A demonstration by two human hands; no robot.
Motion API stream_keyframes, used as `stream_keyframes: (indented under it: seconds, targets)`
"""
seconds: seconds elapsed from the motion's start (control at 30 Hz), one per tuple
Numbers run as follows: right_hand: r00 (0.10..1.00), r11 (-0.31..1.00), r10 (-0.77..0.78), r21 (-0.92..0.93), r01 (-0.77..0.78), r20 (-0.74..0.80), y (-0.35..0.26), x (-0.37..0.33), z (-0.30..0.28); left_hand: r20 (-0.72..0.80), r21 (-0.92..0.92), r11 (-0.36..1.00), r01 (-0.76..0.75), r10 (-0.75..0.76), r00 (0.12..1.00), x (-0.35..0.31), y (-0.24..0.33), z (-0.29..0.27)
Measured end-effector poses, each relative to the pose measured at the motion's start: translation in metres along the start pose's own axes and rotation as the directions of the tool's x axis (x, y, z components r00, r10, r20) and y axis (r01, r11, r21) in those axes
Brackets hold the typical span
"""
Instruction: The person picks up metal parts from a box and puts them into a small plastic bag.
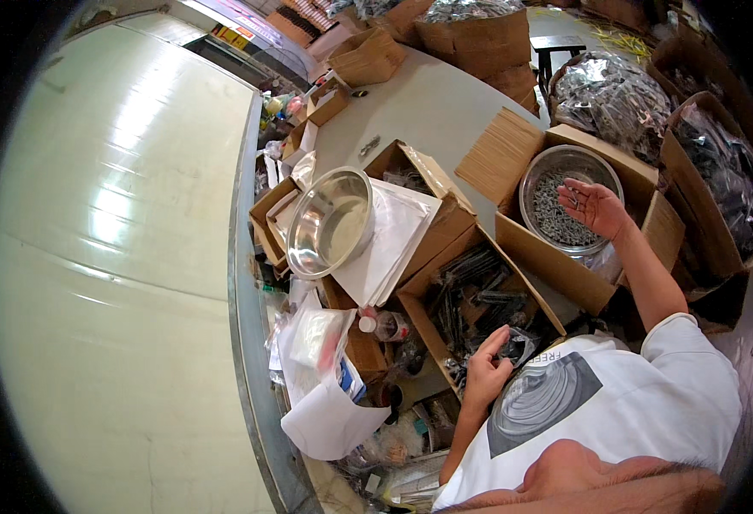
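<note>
Because the right hand (597, 209), loosely spread palm-up at two-thirty over the steel bowl (565, 158) of metal pieces (555, 216), carries several, tilting could spill them; at four-thirty, the left hand (484, 368) grips a plastic bag (523, 344).

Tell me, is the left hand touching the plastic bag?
Touching: the head view shows the left hand closed on the near edge of the plastic bag.

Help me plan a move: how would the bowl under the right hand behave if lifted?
The bowl looks rigid and is probably heavy, given the many small grey parts inside. Its smooth, shiny surface may feel slippery. Tilting could spill the loose parts.
</note>
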State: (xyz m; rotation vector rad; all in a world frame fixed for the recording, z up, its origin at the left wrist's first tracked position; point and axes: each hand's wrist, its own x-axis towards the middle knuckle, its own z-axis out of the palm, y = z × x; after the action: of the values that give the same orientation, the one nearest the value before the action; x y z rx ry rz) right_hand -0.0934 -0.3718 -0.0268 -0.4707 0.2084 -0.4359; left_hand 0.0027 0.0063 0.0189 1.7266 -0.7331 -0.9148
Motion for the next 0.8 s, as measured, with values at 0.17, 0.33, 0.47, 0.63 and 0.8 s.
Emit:
stream_keyframes:
  seconds: [0.17, 0.33, 0.47, 0.63, 0.8]
  targets:
    - [1.000, 0.998, -0.016, -0.054, 0.017, 0.005, 0.005, -0.005, 0.011, 0.004, 0.027, 0.999, -0.047, 0.047, 0.999, 0.000, -0.001, 0.002]
    - [0.971, 0.986, 0.164, -0.043, -0.159, 0.171, 0.035, -0.016, 0.050, 0.026, 0.081, 0.996, -0.037, 0.035, 0.999, -0.001, 0.007, 0.000]
    - [0.912, 0.931, 0.365, -0.063, -0.360, 0.190, 0.070, -0.035, 0.102, -0.029, 0.061, 0.994, -0.096, 0.098, 0.995, 0.005, 0.003, 0.005]
    - [0.784, 0.813, 0.581, -0.183, -0.552, 0.219, 0.112, -0.059, 0.137, -0.110, -0.024, 0.991, -0.134, 0.130, 0.985, 0.007, -0.001, 0.005]
    - [0.810, 0.543, 0.498, -0.839, -0.014, 0.309, 0.135, -0.076, 0.159, -0.094, -0.238, 0.971, -0.020, -0.002, 0.996, 0.006, 0.005, 0.003]
